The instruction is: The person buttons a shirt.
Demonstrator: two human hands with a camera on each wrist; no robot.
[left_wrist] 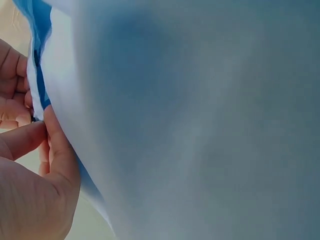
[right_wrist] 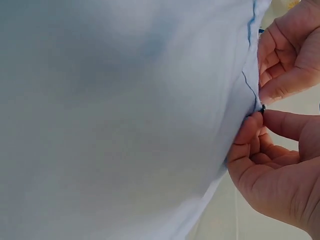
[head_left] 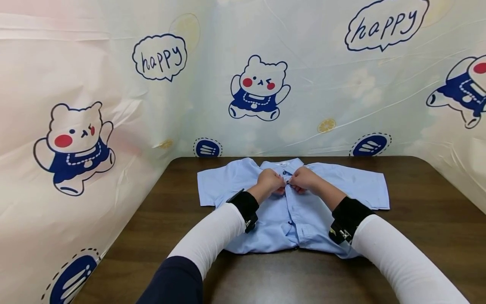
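A light-blue short-sleeved shirt [head_left: 313, 226] lies spread on the far part of the brown counter [head_left: 273, 278]; only the head view takes in its full outline, with the collar [head_left: 281, 164] on the far side and the sleeves reaching left and right. Both hands meet at the front opening, below the collar. The wrist views show the grasp closer: the left hand's [head_left: 271, 180] fingers pinch the cloth edge, and the right hand's [head_left: 304, 179] fingers pinch the opposite edge, a small dark button [right_wrist: 263, 108] at the thumb tip.
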